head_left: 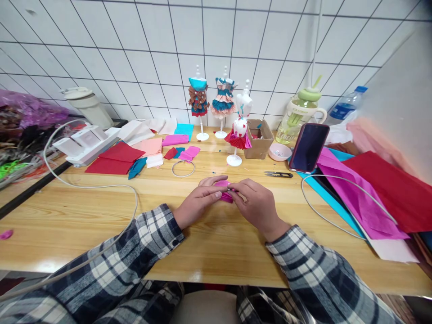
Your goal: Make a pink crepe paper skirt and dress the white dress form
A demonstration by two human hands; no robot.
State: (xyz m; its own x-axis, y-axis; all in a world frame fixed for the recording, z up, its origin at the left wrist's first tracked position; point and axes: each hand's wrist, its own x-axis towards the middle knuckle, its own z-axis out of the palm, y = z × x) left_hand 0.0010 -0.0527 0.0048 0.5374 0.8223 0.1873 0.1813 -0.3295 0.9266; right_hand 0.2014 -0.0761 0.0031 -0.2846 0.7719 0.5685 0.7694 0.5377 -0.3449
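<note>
Here, the left hand and right hand meet fingertip to fingertip, pinching the pink paper between them above the table, in front of the white stand and near the wire ring.

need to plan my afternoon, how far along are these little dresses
Two look done: the left dress form and middle dress form are covered from bust to skirt. In hand: a pink piece, between the left hand and right hand. Left, probably: the front dress form, which has a red-and-pink skirt but a mostly white upper body.
</note>
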